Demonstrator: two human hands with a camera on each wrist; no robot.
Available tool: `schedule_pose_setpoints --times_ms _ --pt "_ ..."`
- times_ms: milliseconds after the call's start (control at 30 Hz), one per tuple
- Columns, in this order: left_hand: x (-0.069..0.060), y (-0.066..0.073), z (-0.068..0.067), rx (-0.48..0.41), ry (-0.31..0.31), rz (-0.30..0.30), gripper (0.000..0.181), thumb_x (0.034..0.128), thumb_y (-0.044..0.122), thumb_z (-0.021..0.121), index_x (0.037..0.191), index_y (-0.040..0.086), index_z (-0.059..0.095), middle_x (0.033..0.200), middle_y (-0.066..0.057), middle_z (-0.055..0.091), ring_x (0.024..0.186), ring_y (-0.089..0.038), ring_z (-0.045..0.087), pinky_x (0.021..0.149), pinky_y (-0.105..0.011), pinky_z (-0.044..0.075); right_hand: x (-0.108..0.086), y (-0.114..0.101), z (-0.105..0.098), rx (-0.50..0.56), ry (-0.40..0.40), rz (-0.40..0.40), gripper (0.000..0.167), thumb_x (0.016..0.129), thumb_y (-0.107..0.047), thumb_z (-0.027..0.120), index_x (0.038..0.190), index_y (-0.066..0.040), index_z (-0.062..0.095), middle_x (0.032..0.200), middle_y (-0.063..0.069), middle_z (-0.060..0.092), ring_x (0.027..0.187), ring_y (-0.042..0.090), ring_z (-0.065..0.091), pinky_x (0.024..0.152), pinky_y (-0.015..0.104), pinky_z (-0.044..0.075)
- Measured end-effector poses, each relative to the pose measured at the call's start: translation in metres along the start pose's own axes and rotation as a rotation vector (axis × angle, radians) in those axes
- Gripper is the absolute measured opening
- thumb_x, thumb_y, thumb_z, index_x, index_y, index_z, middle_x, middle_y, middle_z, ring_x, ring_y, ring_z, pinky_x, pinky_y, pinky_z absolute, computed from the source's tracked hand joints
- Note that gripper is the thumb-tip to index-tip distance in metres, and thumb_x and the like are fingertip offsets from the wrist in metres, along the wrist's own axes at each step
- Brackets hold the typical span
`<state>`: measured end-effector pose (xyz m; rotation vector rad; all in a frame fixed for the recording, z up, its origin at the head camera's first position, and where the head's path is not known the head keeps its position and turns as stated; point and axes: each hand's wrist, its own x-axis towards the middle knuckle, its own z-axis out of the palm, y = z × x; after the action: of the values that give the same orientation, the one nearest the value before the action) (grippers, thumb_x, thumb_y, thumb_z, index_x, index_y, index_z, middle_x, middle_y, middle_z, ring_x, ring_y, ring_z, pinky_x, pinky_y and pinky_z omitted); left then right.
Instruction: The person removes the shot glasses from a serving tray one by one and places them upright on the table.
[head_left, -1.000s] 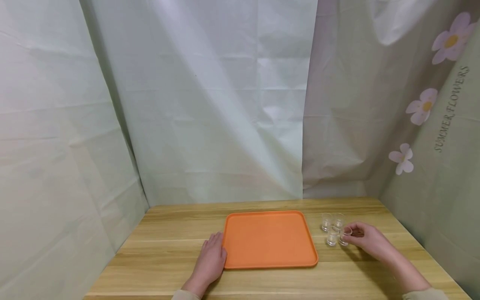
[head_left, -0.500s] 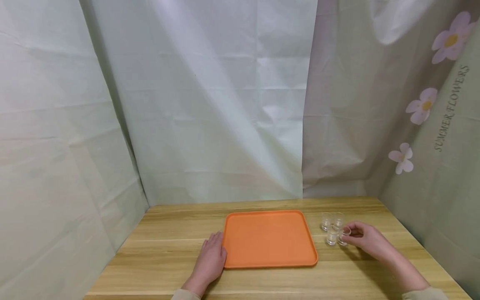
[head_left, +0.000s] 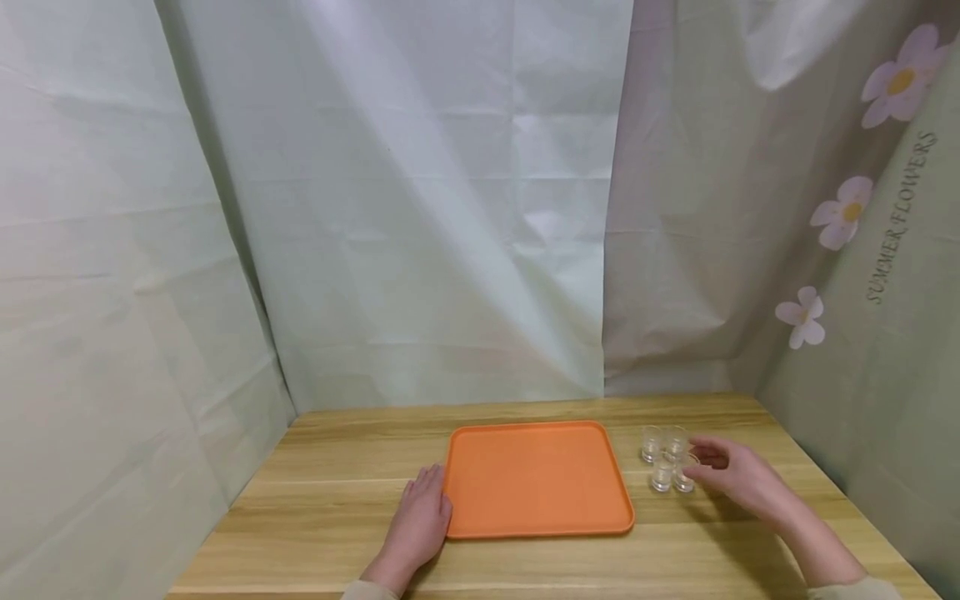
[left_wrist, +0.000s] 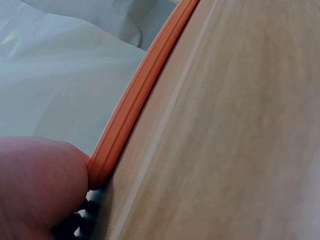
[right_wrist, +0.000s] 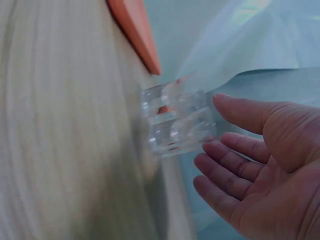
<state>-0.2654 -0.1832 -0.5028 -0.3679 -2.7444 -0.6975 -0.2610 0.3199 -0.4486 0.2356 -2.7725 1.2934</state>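
Note:
Several small clear shot glasses stand upright in a close group on the right part of the table. Beside the nearest right glass is my right hand, its thumb and fingers parted. In the right wrist view those fingers are spread beside the clustered glasses, with nothing held. My left hand rests flat on the table against the left edge of an orange tray. The left wrist view has the thumb side of that hand touching the tray's rim.
A wood-grain table carries everything. Pale hanging sheets enclose it at the back and both sides. Printed flowers decorate the right sheet. A strip of table lies between tray and glasses.
My right hand has let go of the nearest right glass; its fingers have spread and lifted slightly from the rim. The left hand and tray hold their place.

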Motion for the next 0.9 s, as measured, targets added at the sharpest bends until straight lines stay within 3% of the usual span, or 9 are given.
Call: schedule_pose_setpoints --times_ms 100,200,433,700,900 --pt "-0.001 0.000 -0.002 0.007 -0.014 -0.008 0.048 0.1058 0.003 0.060 0.150 -0.016 0.055 0.154 -0.036 0.056 0.147 -0.056 0.049 0.123 -0.072 0.035 -0.003 -0.010 -0.003 -0.064 0.032 -0.027 0.073 0.104 -0.031 0.080 0.154 0.014 0.051 0.145 0.034 0.064 0.132 0.056 0.062 0.108 0.061 0.055" --pt "-0.003 0.000 -0.003 0.007 -0.017 -0.007 0.048 0.1057 0.003 0.061 0.150 -0.016 0.055 0.154 -0.036 0.056 0.147 -0.056 0.049 0.122 -0.072 0.035 -0.005 -0.022 -0.004 -0.104 0.071 -0.055 0.076 0.103 -0.034 0.080 0.155 0.012 0.050 0.147 0.034 0.063 0.135 0.062 0.056 0.111 0.072 0.048" --pt "-0.003 -0.003 -0.003 -0.011 -0.024 0.002 0.049 0.1057 0.002 0.060 0.150 -0.017 0.054 0.154 -0.037 0.055 0.147 -0.057 0.048 0.123 -0.073 0.034 -0.009 -0.051 0.009 -0.155 0.098 -0.138 0.077 0.099 -0.039 0.085 0.156 0.004 0.055 0.149 0.025 0.065 0.139 0.062 0.053 0.105 0.077 0.049" --pt "-0.006 -0.007 -0.001 0.012 0.025 0.011 0.048 0.1086 0.010 0.061 0.148 -0.017 0.056 0.151 -0.038 0.057 0.144 -0.059 0.050 0.122 -0.072 0.035 -0.014 -0.080 0.046 -0.242 0.090 -0.288 0.072 0.102 -0.041 0.081 0.159 -0.005 0.057 0.156 0.023 0.060 0.143 0.053 0.054 0.109 0.076 0.047" --pt "-0.007 0.004 -0.008 0.057 0.004 -0.002 0.053 0.1125 0.020 0.062 0.153 -0.013 0.055 0.157 -0.034 0.054 0.150 -0.055 0.046 0.127 -0.069 0.031 -0.013 -0.090 0.073 -0.342 0.091 -0.369 0.072 0.102 -0.041 0.081 0.158 -0.003 0.057 0.158 0.023 0.057 0.147 0.052 0.051 0.114 0.075 0.045"
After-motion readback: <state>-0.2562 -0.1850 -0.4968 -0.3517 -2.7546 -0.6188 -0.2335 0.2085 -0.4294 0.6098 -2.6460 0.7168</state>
